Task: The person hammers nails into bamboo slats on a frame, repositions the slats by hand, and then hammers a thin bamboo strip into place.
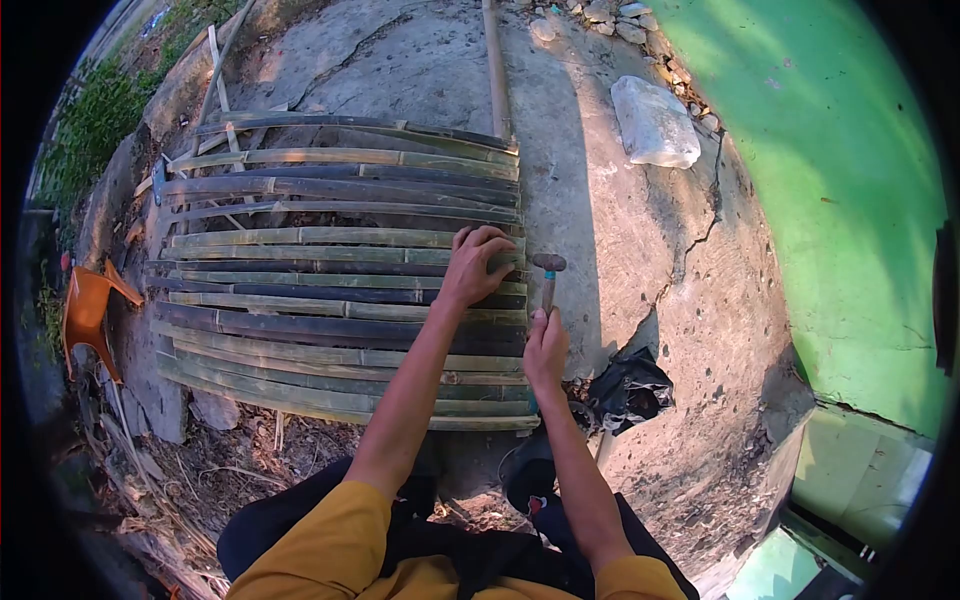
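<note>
Many split bamboo slats [330,325], some green and some dark, lie side by side as a panel on the ground in front of me. My left hand [482,265] rests at the panel's right end, fingers curled in a pinch over a slat. Whatever lies between those fingertips is too small to make out. A hammer [549,280] is in my right hand [545,348], which is closed around its handle. The hammer's head is raised just right of the slat ends, a short way from my left hand.
An orange plastic chair [86,310] stands at the left. A black bag [632,390] lies by my right forearm, and a whitish translucent bag [655,122] sits farther off. A pole [496,70] runs away from the panel. A green wall [830,180] bounds the right side.
</note>
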Demonstrator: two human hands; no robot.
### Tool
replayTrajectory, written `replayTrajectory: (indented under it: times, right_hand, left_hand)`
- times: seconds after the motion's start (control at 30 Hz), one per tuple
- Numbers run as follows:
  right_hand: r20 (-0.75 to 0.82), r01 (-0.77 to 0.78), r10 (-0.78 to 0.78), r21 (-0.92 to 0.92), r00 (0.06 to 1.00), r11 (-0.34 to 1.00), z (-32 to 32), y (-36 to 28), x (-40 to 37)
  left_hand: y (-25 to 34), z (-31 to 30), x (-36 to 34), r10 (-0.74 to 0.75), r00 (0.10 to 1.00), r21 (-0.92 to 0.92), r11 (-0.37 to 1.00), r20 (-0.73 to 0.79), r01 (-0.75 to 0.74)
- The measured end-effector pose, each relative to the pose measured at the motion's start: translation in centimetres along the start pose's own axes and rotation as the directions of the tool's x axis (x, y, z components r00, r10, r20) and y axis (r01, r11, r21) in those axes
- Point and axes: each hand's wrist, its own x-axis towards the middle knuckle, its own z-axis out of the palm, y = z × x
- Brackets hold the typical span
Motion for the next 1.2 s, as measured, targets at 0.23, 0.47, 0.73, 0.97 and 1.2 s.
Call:
replayTrajectory:
  times: [0.23, 0.47, 0.73, 0.97, 1.2]
  right_hand:
    - [0.045, -0.04, 0.039, 0.017, 0.998, 0.999, -0.2, -1.5, 0.0]
    - [0.071, -0.009, 0.009, 0.002, 0.997, 1.0, 1.2, -2.2, 0.5]
    - [-0.073, 0.027, -0.019, 0.119, 0.997, 0.992, -1.1, -6.6, 1.2]
    - [0.036, -0.014, 0.017, -0.085, 0.999, 0.996, 0.7, -3.1, 0.9]
    - [0.055, 0.033, -0.026, -0.122, 0.998, 0.992, 1.4, -2.6, 0.3]
  left_hand:
    - [-2.2, -1.4, -1.2, -0.104, 0.978, 0.532, 0.826, -0.183, 0.187]
    - [-2.2, -0.5, -1.5, -0.147, 0.974, 0.592, 0.775, -0.17, 0.221]
    - [-2.3, -0.9, -1.4, -0.211, 0.969, 0.573, 0.781, -0.13, 0.247]
    - [-2.8, -0.8, -1.6, -0.171, 0.972, 0.575, 0.784, -0.163, 0.235]
    - [-2.5, -0.9, -1.4, -0.161, 0.971, 0.567, 0.79, -0.176, 0.234]
